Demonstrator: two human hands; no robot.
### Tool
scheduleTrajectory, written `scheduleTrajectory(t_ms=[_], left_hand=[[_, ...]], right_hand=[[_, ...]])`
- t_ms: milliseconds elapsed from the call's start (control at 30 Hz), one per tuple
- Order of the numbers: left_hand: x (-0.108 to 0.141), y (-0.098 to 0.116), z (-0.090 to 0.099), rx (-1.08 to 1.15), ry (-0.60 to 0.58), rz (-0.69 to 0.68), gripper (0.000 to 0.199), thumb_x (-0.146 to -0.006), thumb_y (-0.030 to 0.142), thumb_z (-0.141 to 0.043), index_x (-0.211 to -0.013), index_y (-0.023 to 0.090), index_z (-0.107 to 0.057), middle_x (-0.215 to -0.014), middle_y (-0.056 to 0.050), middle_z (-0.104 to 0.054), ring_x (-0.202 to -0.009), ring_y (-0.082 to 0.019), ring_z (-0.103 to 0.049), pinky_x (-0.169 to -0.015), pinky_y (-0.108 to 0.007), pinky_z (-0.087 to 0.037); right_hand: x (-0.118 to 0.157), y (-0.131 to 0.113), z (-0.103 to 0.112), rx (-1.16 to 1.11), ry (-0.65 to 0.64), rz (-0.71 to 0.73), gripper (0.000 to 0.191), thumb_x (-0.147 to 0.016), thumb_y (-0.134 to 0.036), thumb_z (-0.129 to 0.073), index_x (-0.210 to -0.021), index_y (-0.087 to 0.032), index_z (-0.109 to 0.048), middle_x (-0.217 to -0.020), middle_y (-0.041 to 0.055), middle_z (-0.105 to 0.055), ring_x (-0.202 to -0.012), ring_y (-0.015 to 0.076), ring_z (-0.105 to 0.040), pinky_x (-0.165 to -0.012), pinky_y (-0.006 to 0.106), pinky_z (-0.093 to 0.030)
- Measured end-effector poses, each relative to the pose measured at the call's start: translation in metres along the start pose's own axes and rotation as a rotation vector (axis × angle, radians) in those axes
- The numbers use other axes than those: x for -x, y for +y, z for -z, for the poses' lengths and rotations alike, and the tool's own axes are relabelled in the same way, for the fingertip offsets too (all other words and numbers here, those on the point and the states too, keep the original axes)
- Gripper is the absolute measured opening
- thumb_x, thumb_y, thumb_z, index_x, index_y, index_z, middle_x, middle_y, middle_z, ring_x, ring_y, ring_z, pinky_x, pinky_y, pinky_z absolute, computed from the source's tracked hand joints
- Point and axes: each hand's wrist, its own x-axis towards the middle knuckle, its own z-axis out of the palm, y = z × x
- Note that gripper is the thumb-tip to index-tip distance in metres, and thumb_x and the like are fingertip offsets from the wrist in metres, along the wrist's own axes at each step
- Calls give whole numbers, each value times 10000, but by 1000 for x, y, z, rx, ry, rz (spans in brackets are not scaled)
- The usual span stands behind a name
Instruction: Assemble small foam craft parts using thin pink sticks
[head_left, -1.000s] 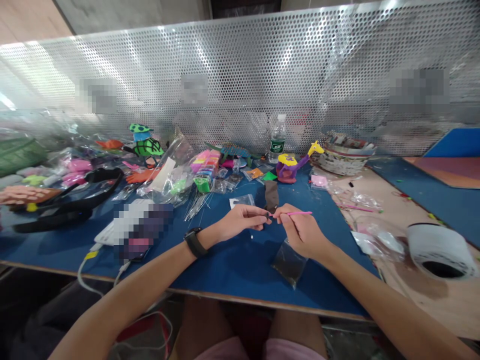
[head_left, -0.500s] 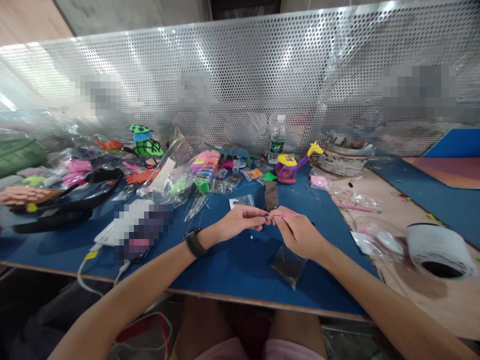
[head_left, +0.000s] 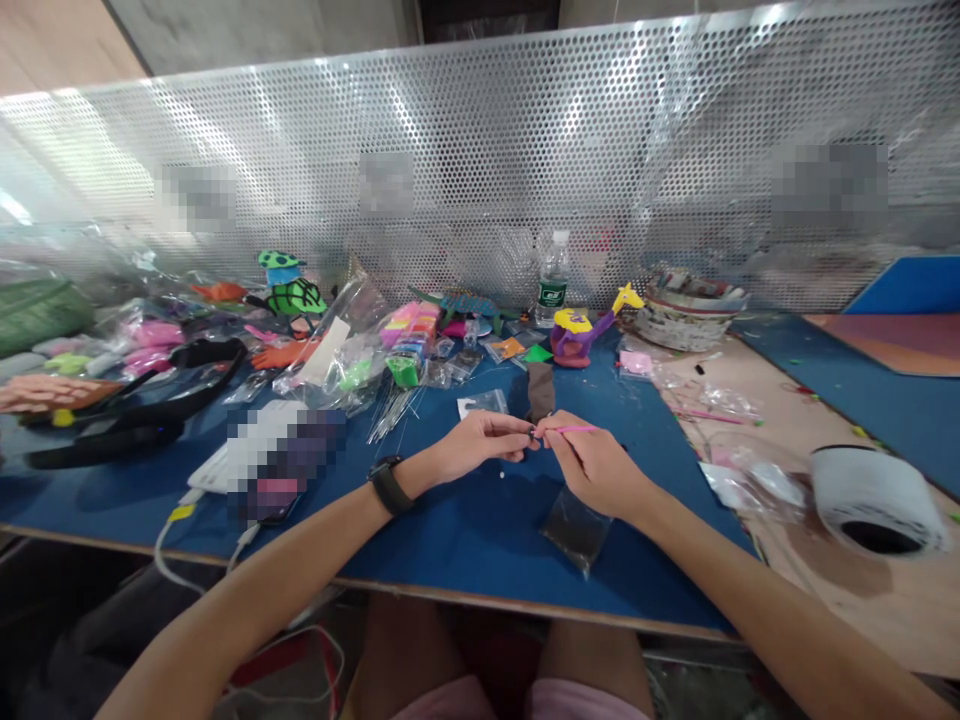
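Observation:
My right hand (head_left: pixel 592 462) is closed around a thin pink modelling tool (head_left: pixel 576 429), its tip pointing left. Fingertip to fingertip with it, my left hand (head_left: pixel 484 445) pinches something small and dark that I cannot make out. The tool's tip meets that small piece between the two hands. Just beyond my fingers a brown lump of clay (head_left: pixel 540 388) stands on the blue table. A tiny white bit (head_left: pixel 502 475) lies below my left hand. Under my right wrist rests a clear bag of dark clay (head_left: pixel 576 530). Behind my left hand is a small clear bag (head_left: pixel 480 403).
A purple and yellow giraffe figure (head_left: pixel 576 338) and a water bottle (head_left: pixel 553 280) stand at the back. Thin wires (head_left: pixel 394 412), clay packets (head_left: pixel 409 335) and a phone (head_left: pixel 281 470) lie to the left. On the right are a basket (head_left: pixel 690 315) and a white roll (head_left: pixel 874 500).
My hands stay nearly in place, with only a slight shift of the fingers and the pink tool. The view has moved a little.

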Motion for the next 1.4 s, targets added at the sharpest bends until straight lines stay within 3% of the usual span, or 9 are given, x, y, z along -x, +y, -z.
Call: scheduleTrajectory(t_ms=[200,600,833,1133,1400], left_hand=[[0,-1,0,13,21,7,357,-744,356,-831,-1000,113,-773,-901,-97,-750,-684,-96,-608,-719,-251,-506],[0,0,0,18,-3,11,384,-744,384,-832,-996,101,-776,-908,-102,-747,-685,-88,-608,-734,-248,-512],[-1,-3,1,20,10,11,377,-756,381,-822,-1011,107,-776,-938,-110,-756,-706,-102,-624,-756,-266,-518],[-1,-2,1,-8,7,3,380,-764,385,-815,-1008,97,-773,-899,-102,-746,-703,-100,-619,-748,-257,-516],[0,-1,0,8,8,6,387,-755,388,-822,-1016,106,-772,-974,-117,-755,-708,-98,-626,-754,-258,-523]], right_hand=[[1,-3,1,-4,79,13,284,-1054,-256,-312,-965,-208,-578,-934,69,-674,-867,187,-658,-772,319,-515],[-1,-1,-1,-9,-33,-53,289,-1052,-263,-315,-939,-209,-576,-991,68,-683,-895,196,-654,-815,337,-500],[0,-4,0,-7,50,-10,287,-1051,-257,-311,-933,-206,-568,-947,68,-675,-875,187,-654,-783,313,-498],[0,-1,-2,-9,-37,-58,295,-1052,-272,-304,-974,-215,-583,-1012,57,-681,-914,197,-668,-844,342,-509],[1,-1,-2,10,-4,-57,290,-1052,-277,-309,-985,-217,-584,-1009,61,-686,-918,196,-674,-839,336,-521]])
